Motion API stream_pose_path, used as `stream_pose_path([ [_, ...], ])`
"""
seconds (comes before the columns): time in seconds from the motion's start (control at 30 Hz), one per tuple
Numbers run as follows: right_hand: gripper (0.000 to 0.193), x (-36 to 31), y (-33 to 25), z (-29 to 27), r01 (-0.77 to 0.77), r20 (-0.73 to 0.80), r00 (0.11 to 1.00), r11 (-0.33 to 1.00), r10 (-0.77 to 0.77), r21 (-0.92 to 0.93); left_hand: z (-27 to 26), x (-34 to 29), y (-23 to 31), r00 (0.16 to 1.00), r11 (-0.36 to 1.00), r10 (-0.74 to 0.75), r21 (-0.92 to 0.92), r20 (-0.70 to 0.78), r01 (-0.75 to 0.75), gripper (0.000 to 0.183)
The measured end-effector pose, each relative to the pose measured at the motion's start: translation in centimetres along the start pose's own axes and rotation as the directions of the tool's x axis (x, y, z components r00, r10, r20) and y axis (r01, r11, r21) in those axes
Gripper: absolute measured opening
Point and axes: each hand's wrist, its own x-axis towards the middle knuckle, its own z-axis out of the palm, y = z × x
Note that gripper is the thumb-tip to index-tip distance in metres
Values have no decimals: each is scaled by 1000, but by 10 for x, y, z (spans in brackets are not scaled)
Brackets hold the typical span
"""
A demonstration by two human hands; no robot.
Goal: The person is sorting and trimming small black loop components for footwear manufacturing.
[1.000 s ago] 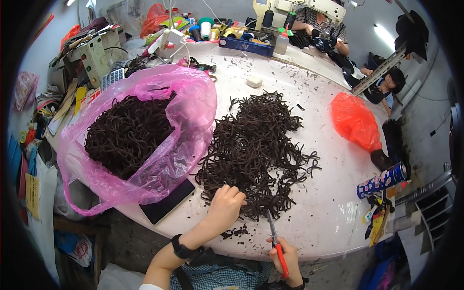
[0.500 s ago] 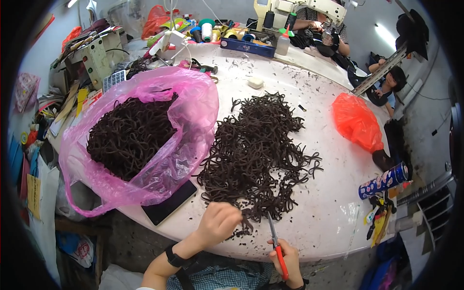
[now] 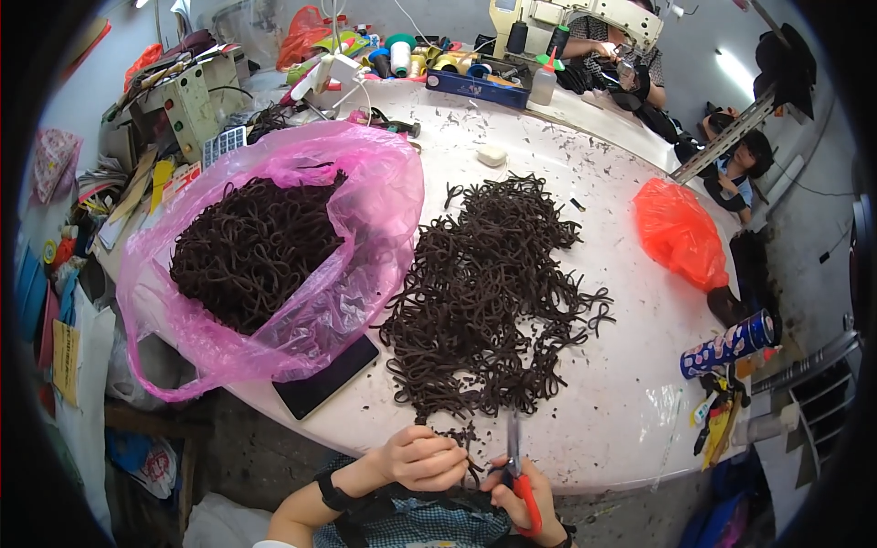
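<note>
Near the table's front edge, my left hand (image 3: 425, 459) is closed, its fingertips pinching a short dark brown cord loop (image 3: 472, 456). Close beside it on the right, my right hand (image 3: 530, 498) grips red-handled scissors (image 3: 525, 498), their blurred blades pointing away from me. Just beyond both hands spreads a loose heap of dark cord loops (image 3: 489, 274), with tiny trimmed bits around its near end. To the left, a pink plastic bag (image 3: 375, 201) lies with its mouth wide, holding a large mass (image 3: 256, 251) of similar loops.
A black phone (image 3: 324, 379) lies under the bag's near edge. On the right are a red plastic bag (image 3: 681, 233) and a blue patterned can (image 3: 728, 344). Thread spools and a blue tray (image 3: 480, 84) stand at the back. Other people sit beyond the table near a sewing machine (image 3: 585, 14).
My left hand has drawn toward me and slightly right, bringing a cord loop away from the heap. The scissors have tilted more upright, closer to the left hand. The view has shifted slightly.
</note>
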Motion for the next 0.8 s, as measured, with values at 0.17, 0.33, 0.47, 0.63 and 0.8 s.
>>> stream_pose_path([
  [0.17, 30, 9, -18, 13, 16, -107, 994, 1000, -18, -21, 9, -3, 13, 1000, 997, 18, -71, 20, -17, 10],
  [0.33, 28, 13, -19, 14, 113, -68, 990, 981, -125, -158, 10, -3, 9, 991, 989, -76, -118, 112, 89, 11],
  [0.47, 28, 15, -19, 12, 78, -100, 991, 989, -91, -128, 14, -5, 11, 936, 934, -285, -161, 209, 320, 14],
  [0.63, 30, 16, -19, 3, 83, -127, 987, 987, -101, -138, 16, -3, 13, 431, 406, -695, -180, 576, 896, 14],
  [0.8, 29, 16, -16, 5, 92, -162, 978, 969, -131, -228, 20, -1, 20, -105, -584, -353, -131, 930, 801, 16],
])
